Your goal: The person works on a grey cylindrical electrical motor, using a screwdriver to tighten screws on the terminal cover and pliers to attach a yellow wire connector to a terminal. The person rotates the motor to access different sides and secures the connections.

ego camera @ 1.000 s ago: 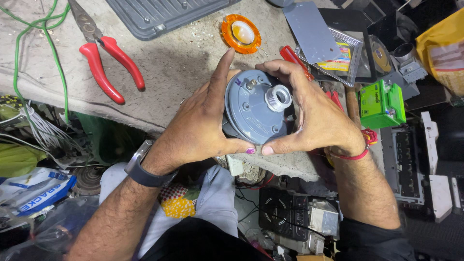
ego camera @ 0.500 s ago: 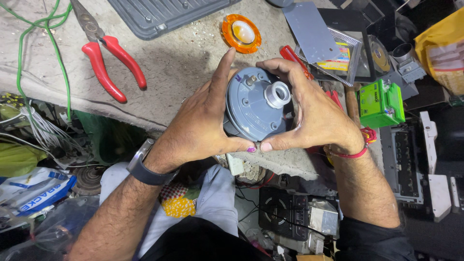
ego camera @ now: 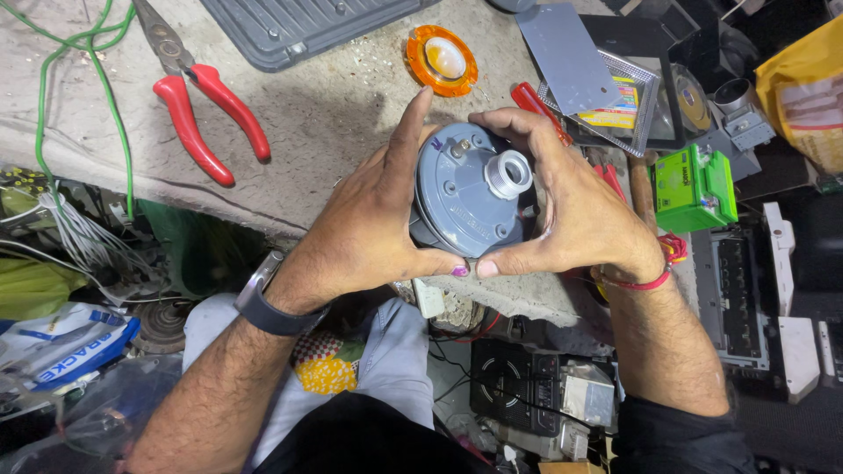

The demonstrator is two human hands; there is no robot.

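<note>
Both hands cup a round grey plastic part point(ego camera: 464, 195) with a threaded silver collar off-centre on its face and small screws around it. My left hand point(ego camera: 369, 233) wraps its left side, index finger pointing up along the rim and thumb under the bottom edge. From the right, my right hand point(ego camera: 575, 215) curls over the top and right side, its thumb meeting the left thumb below. A dark watch is on my left wrist, a red band on the right. The part is held just above the edge of a rough grey workbench point(ego camera: 316, 123).
Red-handled pliers point(ego camera: 198, 110) lie at the upper left beside a green wire point(ego camera: 79, 53). An orange round lens point(ego camera: 442, 60), a grey ribbed panel point(ego camera: 299, 26), a red-handled screwdriver point(ego camera: 537, 105), a green battery point(ego camera: 694, 186) and cluttered electronics lie around.
The grey part has turned slightly in my hands, and my left index finger stands a bit straighter. Otherwise little has moved.
</note>
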